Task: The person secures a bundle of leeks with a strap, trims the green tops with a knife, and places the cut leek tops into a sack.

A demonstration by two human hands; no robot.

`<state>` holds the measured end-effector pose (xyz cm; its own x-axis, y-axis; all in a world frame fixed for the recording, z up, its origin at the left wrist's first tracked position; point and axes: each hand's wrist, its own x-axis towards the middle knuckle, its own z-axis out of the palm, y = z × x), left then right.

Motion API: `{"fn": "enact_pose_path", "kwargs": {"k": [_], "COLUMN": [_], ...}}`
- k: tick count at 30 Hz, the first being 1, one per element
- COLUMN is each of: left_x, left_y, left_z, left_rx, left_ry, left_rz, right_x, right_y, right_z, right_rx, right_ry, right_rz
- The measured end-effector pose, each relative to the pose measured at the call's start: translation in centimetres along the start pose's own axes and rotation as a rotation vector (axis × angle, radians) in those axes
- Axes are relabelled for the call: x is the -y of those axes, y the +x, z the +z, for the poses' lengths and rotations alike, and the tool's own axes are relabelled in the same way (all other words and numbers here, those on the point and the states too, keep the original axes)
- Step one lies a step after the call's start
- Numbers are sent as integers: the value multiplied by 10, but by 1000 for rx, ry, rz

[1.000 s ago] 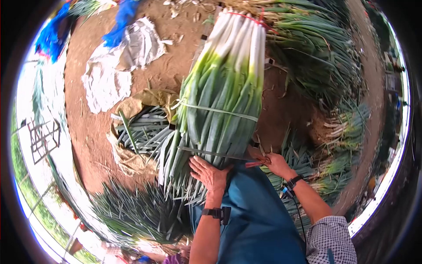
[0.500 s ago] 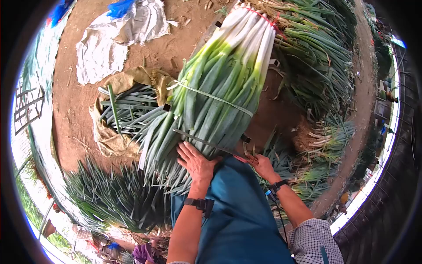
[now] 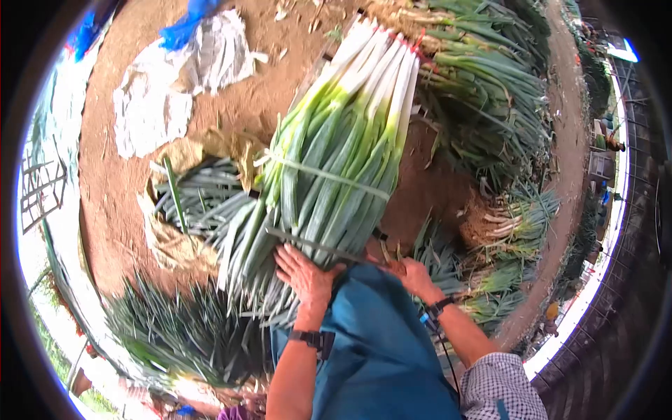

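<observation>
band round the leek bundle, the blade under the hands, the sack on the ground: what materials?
Band: likely pale plastic strapping; flat, thin, taut across the leek bundle.
Blade: probably steel; long, dark, dull and narrow, beside the left hand and reaching toward the right hand.
Sack: tan, crumpled, coarse; looks like burlap or woven cloth, can't confirm.

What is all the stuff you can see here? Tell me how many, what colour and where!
leek bundle: one, white and green, centre, strapped across the middle
long blade: one, dark, across the bundle's leaf end
cut leaves: one pile, green, left of the bundle on a brown sack
white sheet: one, crumpled, upper left on the soil
loose leeks: many, green, upper right
leaf heap: one, dark green, lower left
apron: one, teal, bottom centre
left hand: flat on the leaves
right hand: at the blade's end, grip unclear
</observation>
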<state>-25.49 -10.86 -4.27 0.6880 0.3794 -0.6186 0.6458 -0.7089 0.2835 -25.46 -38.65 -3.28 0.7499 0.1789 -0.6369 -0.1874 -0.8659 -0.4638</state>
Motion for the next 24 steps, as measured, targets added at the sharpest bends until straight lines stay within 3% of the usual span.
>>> {"fn": "enact_pose_path", "kwargs": {"k": [8,24], "left_x": [3,3], "left_y": [-1,-1], "left_z": [3,1], "left_rx": [-3,-27], "left_ry": [-4,7], "left_rz": [25,40], "right_x": [-21,-29], "right_y": [-1,-3], "right_z": [7,13], "right_rx": [-69,-42], "right_ry": [2,-15], "right_rz": [-106,-88]}}
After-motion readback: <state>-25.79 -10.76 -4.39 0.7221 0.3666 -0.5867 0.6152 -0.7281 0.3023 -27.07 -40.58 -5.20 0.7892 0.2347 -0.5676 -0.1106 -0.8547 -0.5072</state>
